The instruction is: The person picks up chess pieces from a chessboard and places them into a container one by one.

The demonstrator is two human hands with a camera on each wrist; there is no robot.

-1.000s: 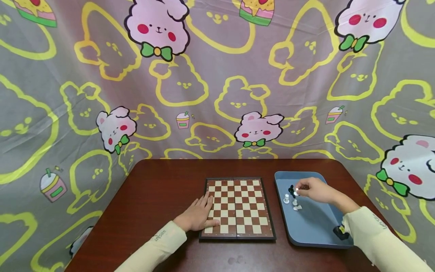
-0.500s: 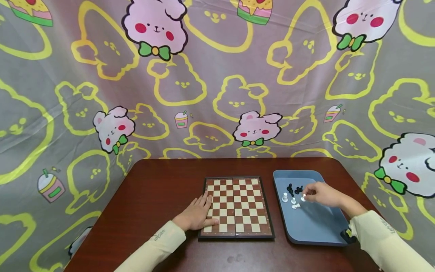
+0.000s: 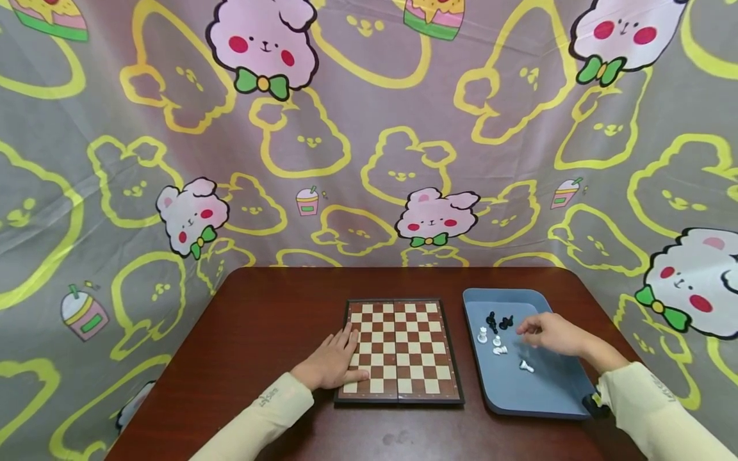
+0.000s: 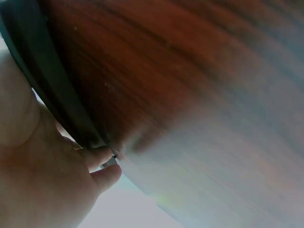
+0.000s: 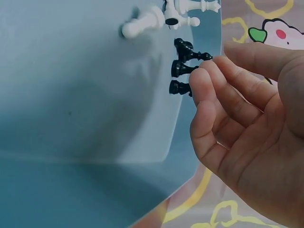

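Observation:
My left hand (image 3: 328,363) rests flat on the left edge of a brown-and-cream chessboard (image 3: 398,351). In the left wrist view its fingers (image 4: 105,176) lie along the board's dark edge. Above a blue-grey tray (image 3: 553,384), my right hand (image 3: 556,334) hovers with loosely bent fingers and nothing between them. Below it and toward me, a white chess piece (image 3: 526,365) lies on its side. Farther left in the tray are a standing white chess piece (image 3: 482,334), other white pieces (image 3: 500,350) and black chess pieces (image 3: 491,322), seen closer in the right wrist view (image 5: 178,69).
The board and tray lie side by side on a dark red-brown wooden table (image 3: 277,307). The tray has a raised rim. A patterned cloth curtain (image 3: 357,160) with cartoon animals hangs behind the table and on both sides.
The right hand has moved from the dark pieces toward the right with a white chess piece and let it go; that piece now lies nearer the tray's middle. The left hand stays in place.

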